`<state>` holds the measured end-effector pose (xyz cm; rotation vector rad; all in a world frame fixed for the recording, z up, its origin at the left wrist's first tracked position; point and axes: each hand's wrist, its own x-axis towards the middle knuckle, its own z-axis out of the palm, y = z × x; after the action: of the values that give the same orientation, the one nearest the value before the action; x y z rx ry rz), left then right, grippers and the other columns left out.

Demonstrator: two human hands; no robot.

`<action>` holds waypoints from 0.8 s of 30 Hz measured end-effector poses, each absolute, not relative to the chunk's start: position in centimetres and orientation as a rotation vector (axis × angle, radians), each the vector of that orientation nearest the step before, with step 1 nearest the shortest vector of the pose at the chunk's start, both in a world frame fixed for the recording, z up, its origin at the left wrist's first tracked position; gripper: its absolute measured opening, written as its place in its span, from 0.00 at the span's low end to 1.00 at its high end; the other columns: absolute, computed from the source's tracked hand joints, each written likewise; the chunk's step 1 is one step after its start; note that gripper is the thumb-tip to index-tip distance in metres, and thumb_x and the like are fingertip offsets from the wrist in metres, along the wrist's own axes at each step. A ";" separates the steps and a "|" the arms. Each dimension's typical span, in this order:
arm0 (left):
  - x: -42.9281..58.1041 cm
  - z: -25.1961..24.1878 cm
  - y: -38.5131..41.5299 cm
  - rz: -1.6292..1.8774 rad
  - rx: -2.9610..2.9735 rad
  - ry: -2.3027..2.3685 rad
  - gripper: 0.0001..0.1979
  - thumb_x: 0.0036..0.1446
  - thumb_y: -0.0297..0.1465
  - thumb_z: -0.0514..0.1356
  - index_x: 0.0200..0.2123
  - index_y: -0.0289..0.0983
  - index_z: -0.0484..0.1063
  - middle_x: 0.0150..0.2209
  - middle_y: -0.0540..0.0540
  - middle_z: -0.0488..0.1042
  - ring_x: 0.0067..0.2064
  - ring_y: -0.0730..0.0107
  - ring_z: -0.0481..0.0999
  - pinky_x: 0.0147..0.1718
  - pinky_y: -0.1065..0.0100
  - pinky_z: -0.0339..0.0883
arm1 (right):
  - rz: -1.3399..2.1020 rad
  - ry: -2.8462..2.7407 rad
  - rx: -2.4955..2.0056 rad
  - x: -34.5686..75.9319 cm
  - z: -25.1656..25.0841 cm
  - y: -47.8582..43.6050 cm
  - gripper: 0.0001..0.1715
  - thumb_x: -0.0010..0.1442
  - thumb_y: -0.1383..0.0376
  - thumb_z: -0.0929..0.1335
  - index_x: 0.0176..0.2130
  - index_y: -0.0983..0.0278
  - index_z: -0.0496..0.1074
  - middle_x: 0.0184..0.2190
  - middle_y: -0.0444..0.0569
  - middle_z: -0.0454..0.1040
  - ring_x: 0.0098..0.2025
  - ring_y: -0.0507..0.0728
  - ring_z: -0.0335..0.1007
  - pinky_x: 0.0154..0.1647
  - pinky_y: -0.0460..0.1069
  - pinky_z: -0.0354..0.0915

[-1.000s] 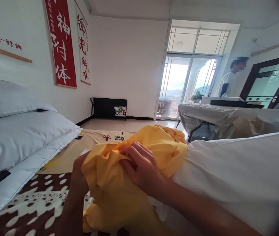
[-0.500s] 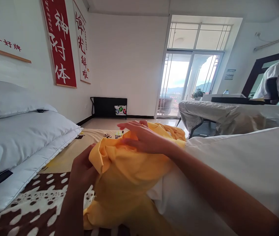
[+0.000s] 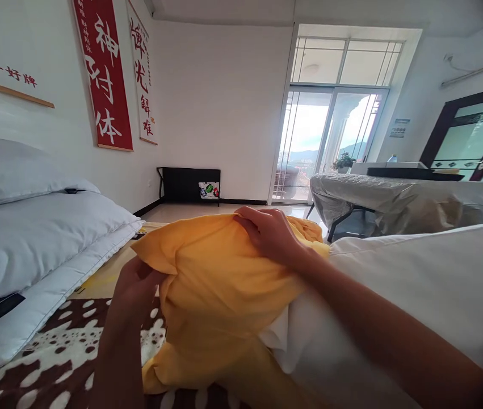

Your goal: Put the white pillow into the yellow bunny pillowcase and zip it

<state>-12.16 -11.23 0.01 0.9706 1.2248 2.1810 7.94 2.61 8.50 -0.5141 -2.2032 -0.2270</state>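
Observation:
A yellow pillowcase (image 3: 219, 278) lies bunched in front of me, drawn partly around the end of a white pillow (image 3: 428, 272) that reaches off to the right. At its left corner, my left hand (image 3: 137, 284) pinches the fabric's edge between thumb and fingers. My right hand (image 3: 269, 233) grips the upper edge of the case, fingers curled over the cloth, and the forearm crosses above the white pillow. How far the pillow goes into the case is hidden by the folds.
White pillows (image 3: 49, 238) are stacked on the left, on a brown-and-white patterned blanket (image 3: 66, 341). Beyond stand a black folded item (image 3: 181, 184) by the wall and a plastic-covered table (image 3: 394, 190) at right, near glass doors (image 3: 326, 142).
My right hand has moved right and closed on the case's upper edge. The left hand has shifted left, spreading the fabric wider. The person at far right has mostly left view.

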 end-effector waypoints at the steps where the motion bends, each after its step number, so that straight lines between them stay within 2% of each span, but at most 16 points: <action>1: -12.2 0.0 -11.0 2.187 0.930 1.135 0.20 0.29 0.32 0.73 0.29 0.33 0.74 0.23 0.47 0.73 0.26 0.64 0.73 0.22 0.71 0.65 | -0.271 -2.178 -0.520 8.3 8.4 2.7 0.18 0.65 0.58 0.59 0.30 0.61 0.70 0.19 0.43 0.64 0.21 0.51 0.52 0.27 0.46 0.47; 5: -12.6 0.0 -9.8 2.233 0.816 0.889 0.20 0.35 0.35 0.73 0.31 0.35 0.72 0.28 0.50 0.72 0.28 0.73 0.72 0.26 0.76 0.66 | -0.388 -2.225 -0.526 9.8 8.1 2.9 0.19 0.65 0.60 0.58 0.28 0.62 0.70 0.19 0.44 0.66 0.24 0.52 0.57 0.33 0.47 0.51; 9: -12.1 -0.2 -8.9 2.305 0.767 0.741 0.16 0.41 0.35 0.71 0.29 0.37 0.68 0.27 0.53 0.71 0.26 0.78 0.71 0.26 0.78 0.66 | -0.286 -2.560 -0.466 10.8 9.1 2.3 0.17 0.64 0.65 0.60 0.25 0.63 0.68 0.31 0.49 0.72 0.35 0.54 0.65 0.41 0.50 0.55; 12: -11.0 -0.1 -8.8 2.365 0.800 0.696 0.13 0.46 0.35 0.69 0.33 0.39 0.69 0.31 0.52 0.73 0.27 0.78 0.72 0.29 0.77 0.67 | -0.035 -2.557 -0.492 10.4 10.3 0.9 0.13 0.64 0.62 0.61 0.34 0.63 0.72 0.39 0.50 0.74 0.40 0.56 0.67 0.46 0.51 0.57; 14: -10.4 -0.1 -8.9 2.436 0.839 0.762 0.13 0.48 0.34 0.68 0.36 0.39 0.70 0.33 0.51 0.73 0.29 0.78 0.72 0.30 0.77 0.67 | 0.091 -2.473 -0.489 9.2 10.7 -0.6 0.15 0.64 0.56 0.62 0.43 0.61 0.71 0.41 0.49 0.74 0.43 0.57 0.68 0.47 0.52 0.57; 16: -9.9 -0.1 -9.2 2.521 0.895 0.870 0.14 0.47 0.35 0.68 0.37 0.38 0.71 0.31 0.51 0.73 0.28 0.77 0.72 0.28 0.79 0.66 | 0.120 -2.446 -0.447 7.4 10.5 -2.2 0.18 0.62 0.52 0.63 0.44 0.61 0.70 0.40 0.49 0.74 0.43 0.58 0.67 0.47 0.52 0.56; 18: -9.8 -0.2 -9.6 2.564 0.968 0.966 0.14 0.46 0.35 0.68 0.35 0.38 0.71 0.28 0.52 0.71 0.26 0.79 0.69 0.23 0.80 0.62 | 0.085 -2.494 -0.370 5.5 9.8 -3.4 0.15 0.59 0.54 0.66 0.38 0.62 0.70 0.35 0.47 0.74 0.38 0.56 0.66 0.45 0.51 0.56; 21: -10.1 -0.3 -10.1 2.564 0.995 1.100 0.12 0.45 0.33 0.67 0.33 0.37 0.71 0.24 0.53 0.69 0.22 0.78 0.65 0.19 0.79 0.59 | 0.138 -2.525 -0.312 3.7 8.8 -4.0 0.09 0.57 0.62 0.66 0.28 0.63 0.65 0.27 0.43 0.69 0.29 0.51 0.60 0.34 0.47 0.53; 24: -10.6 -0.2 -10.3 2.490 1.007 1.474 0.08 0.48 0.36 0.60 0.27 0.37 0.69 0.20 0.53 0.66 0.20 0.75 0.63 0.17 0.75 0.60 | 0.308 -2.445 -0.285 3.2 8.5 -3.3 0.14 0.57 0.62 0.66 0.23 0.63 0.61 0.22 0.39 0.62 0.26 0.49 0.51 0.27 0.46 0.47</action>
<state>-10.58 -10.30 -0.15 1.0068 1.4739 2.4904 3.24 -3.31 8.54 -0.2852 -2.4445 0.3077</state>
